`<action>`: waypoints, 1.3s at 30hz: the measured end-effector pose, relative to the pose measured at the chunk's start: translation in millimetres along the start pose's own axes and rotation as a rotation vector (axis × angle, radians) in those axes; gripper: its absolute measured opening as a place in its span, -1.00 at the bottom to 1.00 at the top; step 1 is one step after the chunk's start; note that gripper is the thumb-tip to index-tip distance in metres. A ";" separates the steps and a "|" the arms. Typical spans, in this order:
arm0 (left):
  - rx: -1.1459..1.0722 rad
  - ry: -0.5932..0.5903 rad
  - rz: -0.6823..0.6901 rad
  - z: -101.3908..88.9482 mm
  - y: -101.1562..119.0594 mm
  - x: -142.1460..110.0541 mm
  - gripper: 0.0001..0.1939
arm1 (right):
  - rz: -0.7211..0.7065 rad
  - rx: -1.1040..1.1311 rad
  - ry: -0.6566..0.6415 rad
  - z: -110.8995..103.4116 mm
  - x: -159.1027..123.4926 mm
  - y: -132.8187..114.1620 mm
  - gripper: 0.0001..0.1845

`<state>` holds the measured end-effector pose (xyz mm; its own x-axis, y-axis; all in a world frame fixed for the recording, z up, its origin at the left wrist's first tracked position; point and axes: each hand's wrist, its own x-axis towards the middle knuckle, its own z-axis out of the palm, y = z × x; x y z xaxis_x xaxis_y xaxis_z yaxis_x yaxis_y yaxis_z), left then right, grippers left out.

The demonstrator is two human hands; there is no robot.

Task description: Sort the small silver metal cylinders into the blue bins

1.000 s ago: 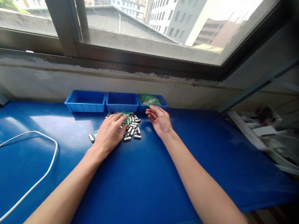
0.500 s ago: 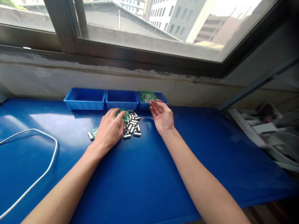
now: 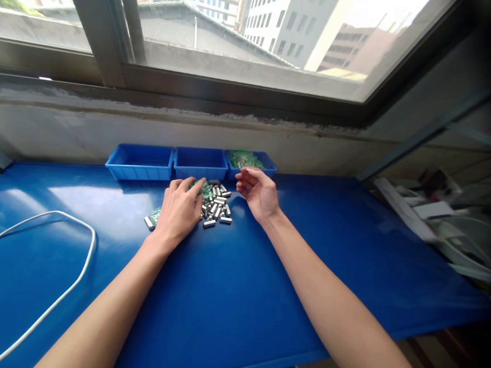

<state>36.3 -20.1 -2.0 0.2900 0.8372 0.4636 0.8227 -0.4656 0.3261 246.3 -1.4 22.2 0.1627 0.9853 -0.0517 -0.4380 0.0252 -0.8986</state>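
My left hand (image 3: 180,208), palm down with fingers spread, rests over the left side of a pile on the table. Green circuit boards (image 3: 206,191) show by its fingertips, and it partly covers them. Right of it lie several small black-and-silver blocks (image 3: 216,209), whose exact kind I cannot tell. My right hand (image 3: 261,193) is raised in front of the right bin, palm turned inward, fingers loosely curled and apart, with nothing visible in it. The right blue bin (image 3: 269,161) holds more green circuit boards (image 3: 244,158).
Two more blue bins, the left bin (image 3: 139,170) and the middle bin (image 3: 201,172), stand against the wall below the window. A white cable (image 3: 91,248) curves across the left of the blue table (image 3: 221,314). One block (image 3: 149,222) lies apart, left of my left wrist.
My right hand has moved left and slightly down from the right bin towards the pile, its fingers curling a little more. My left hand has shifted only slightly.
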 end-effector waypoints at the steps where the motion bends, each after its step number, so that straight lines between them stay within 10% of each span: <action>1: -0.018 0.017 -0.004 -0.2 0.0 0.4 -0.57 | 0.000 -0.011 -0.014 0.5 -0.5 0.6 -0.84; 15: -0.414 0.326 -0.027 -7.3 8.8 4.2 -0.55 | -0.088 -0.180 -0.175 2.3 -3.5 5.4 -0.78; 25: -1.045 0.156 -0.180 -5.0 22.0 4.3 -0.53 | -0.228 -0.479 -0.404 18.3 -20.3 3.6 -0.70; 39: -1.174 0.041 -0.254 -18.4 20.3 6.3 -0.46 | -0.180 -0.405 -0.469 12.9 -11.6 6.6 -0.61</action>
<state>45.8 -29.6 22.6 0.1508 0.9431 0.2962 -0.0991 -0.2837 0.9538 230.1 -10.6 22.5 -0.2419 0.9430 0.2286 -0.0564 0.2215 -0.9735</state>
